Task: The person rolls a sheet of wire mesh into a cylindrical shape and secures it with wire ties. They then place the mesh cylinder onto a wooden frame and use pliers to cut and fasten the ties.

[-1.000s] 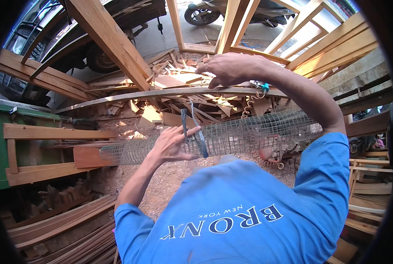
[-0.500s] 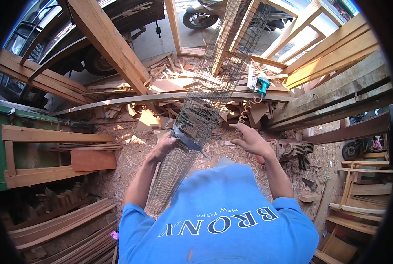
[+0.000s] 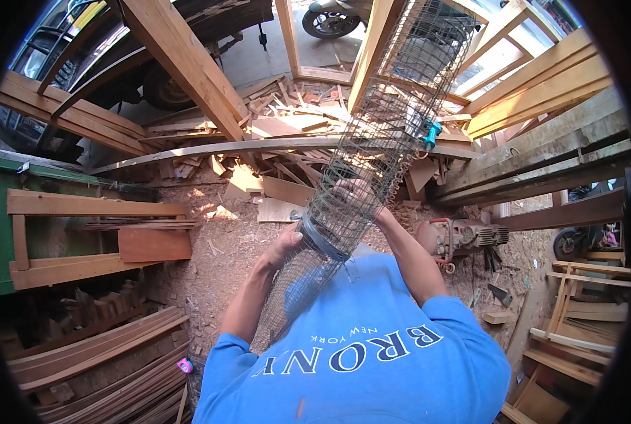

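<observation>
A long wire mesh tube [image 3: 294, 283] slants from beside my body up to the far right. Around its middle sits a dark grey ring-shaped band [image 3: 321, 242], with coiled wire loops just beyond it. My left hand [image 3: 286, 244] grips the tube's left side at the band, thumb on top. Behind the mesh, my right hand [image 3: 358, 194] shows through the wires past the band. Its fingers look curled against the tube, though the wires partly cover them.
Wood offcuts [image 3: 287, 127] lie heaped beyond a curved plank [image 3: 252, 145]. A teal air tool [image 3: 432, 134] hangs with a coiled hose. To the right stands a red compressor [image 3: 463, 239]. Timber frames [image 3: 96, 205] and stacked boards [image 3: 103, 350] line the left; more timber leans right.
My right hand, open in the air to the right before, has moved left behind the mesh. The tube and my left hand have shifted right, the far end most.
</observation>
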The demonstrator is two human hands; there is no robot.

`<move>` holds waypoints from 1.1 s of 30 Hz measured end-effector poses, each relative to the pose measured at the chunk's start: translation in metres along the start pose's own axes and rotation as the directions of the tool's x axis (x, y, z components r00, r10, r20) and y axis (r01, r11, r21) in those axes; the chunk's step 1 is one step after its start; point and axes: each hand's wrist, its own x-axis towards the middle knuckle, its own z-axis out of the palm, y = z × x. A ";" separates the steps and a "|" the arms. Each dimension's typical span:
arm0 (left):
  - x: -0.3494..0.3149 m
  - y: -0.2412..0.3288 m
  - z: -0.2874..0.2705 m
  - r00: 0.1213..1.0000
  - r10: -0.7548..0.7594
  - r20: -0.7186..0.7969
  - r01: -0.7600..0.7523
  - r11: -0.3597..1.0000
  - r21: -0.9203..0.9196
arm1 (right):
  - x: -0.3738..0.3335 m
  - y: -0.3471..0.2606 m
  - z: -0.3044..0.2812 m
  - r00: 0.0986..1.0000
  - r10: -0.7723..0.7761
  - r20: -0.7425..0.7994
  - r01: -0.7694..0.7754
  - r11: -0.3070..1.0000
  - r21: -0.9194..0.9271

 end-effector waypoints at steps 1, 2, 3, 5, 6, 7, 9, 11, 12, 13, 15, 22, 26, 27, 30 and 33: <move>0.001 0.001 0.008 0.999 0.034 0.009 -0.034 0.999 0.029 | -0.003 0.008 0.010 0.997 -0.079 0.010 0.079 0.995 -0.066; 0.000 0.006 0.014 0.999 0.043 -0.008 -0.042 0.997 0.066 | -0.006 0.016 0.018 0.999 -0.048 0.024 0.048 0.999 0.002; 0.000 0.010 0.019 0.998 0.061 -0.021 -0.058 0.993 0.098 | -0.008 0.019 0.032 0.973 0.217 0.080 -0.232 0.913 0.336; -0.002 0.019 0.029 0.998 0.068 -0.007 -0.066 0.988 0.142 | -0.015 0.022 0.040 0.925 0.346 0.158 -0.377 0.778 0.502; -0.003 0.023 0.033 0.999 0.047 -0.025 -0.041 0.982 0.187 | -0.017 0.020 0.042 0.892 0.407 0.196 -0.441 0.692 0.572; -0.005 0.027 0.037 0.998 0.022 -0.053 -0.009 0.972 0.235 | -0.017 0.014 0.043 0.878 0.428 0.215 -0.464 0.653 0.599; -0.008 0.030 0.045 0.999 -0.008 -0.032 0.016 0.963 0.270 | -0.011 -0.002 0.040 0.808 0.542 0.230 -0.550 0.557 0.623; -0.005 0.031 0.049 0.994 -0.106 0.002 0.097 0.915 0.393 | 0.007 -0.020 0.033 0.726 0.638 0.254 -0.624 0.457 0.634; 0.002 0.029 0.051 0.985 -0.171 0.032 0.138 0.879 0.456 | 0.017 -0.030 0.031 0.624 0.727 0.288 -0.713 0.378 0.590; 0.009 0.026 0.053 0.974 -0.182 0.136 0.100 0.881 0.462 | 0.028 -0.038 0.030 0.792 0.598 0.124 -0.508 0.533 0.677; 0.021 0.019 0.054 0.961 -0.195 0.196 0.087 0.886 0.455 | 0.057 -0.048 0.027 0.819 0.574 0.016 -0.394 0.541 0.743; 0.027 0.024 0.055 0.938 -0.306 0.162 0.203 0.866 0.458 | 0.087 -0.041 0.001 0.822 0.553 -0.137 -0.264 0.583 0.768; 0.031 0.039 0.061 0.889 -0.382 0.251 0.244 0.861 0.446 | 0.070 -0.045 0.013 0.815 0.537 0.219 -0.566 0.653 0.504; 0.034 0.040 0.065 0.882 -0.391 0.262 0.224 0.838 0.498 | 0.068 -0.049 0.021 0.839 0.448 0.308 -0.540 0.626 0.563; 0.041 0.035 0.075 0.903 -0.400 0.156 0.174 0.672 0.720 | 0.068 -0.057 0.034 0.845 0.432 0.314 -0.515 0.500 0.696; 0.044 0.034 0.067 0.874 -0.377 0.306 0.130 0.788 0.601 | 0.076 -0.048 0.023 0.841 0.513 -0.175 -0.199 0.592 0.781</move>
